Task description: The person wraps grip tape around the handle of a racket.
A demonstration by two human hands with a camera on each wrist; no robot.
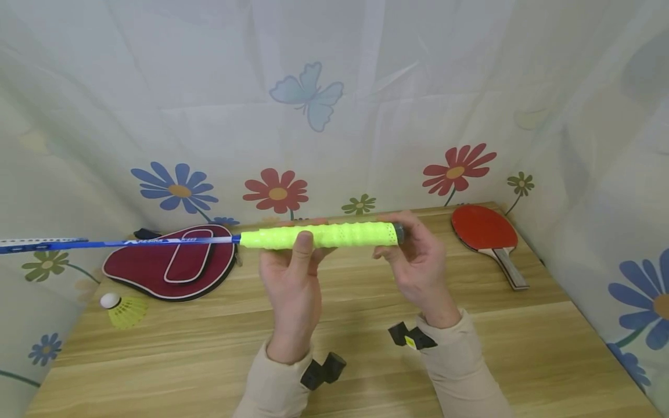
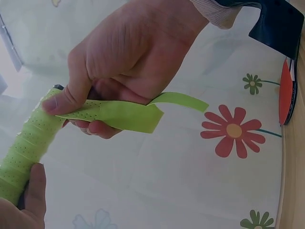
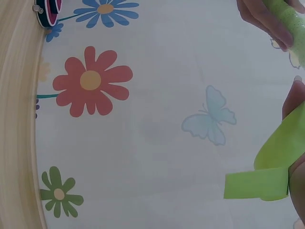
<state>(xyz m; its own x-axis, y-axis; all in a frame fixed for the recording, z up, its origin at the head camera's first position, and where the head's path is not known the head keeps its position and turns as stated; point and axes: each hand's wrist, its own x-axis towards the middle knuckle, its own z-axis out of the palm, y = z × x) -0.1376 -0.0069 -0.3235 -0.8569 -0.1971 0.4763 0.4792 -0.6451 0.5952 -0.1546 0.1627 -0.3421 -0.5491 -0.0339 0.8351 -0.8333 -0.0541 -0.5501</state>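
A blue and white badminton racket (image 1: 172, 241) is held level above the table, its head running off the left edge of the head view. Neon yellow-green overgrip tape (image 1: 350, 234) is wound in overlapping turns around its handle. My left hand (image 1: 292, 278) grips the wrapped handle, with the thumb lying along the near side. At the dark butt end (image 1: 400, 233), my right hand (image 1: 420, 264) pinches the tape between thumb and fingers. A loose tape tail (image 2: 131, 116) hangs from it in both wrist views; in the head view the tail is hidden.
On the wooden table (image 1: 366, 371), a dark red paddle case (image 1: 138, 270) lies at the back left, with a yellow shuttlecock (image 1: 125, 310) in front of it. At the right rests a red table tennis paddle (image 1: 483, 228). A flower-printed curtain (image 1: 366, 145) stands behind.
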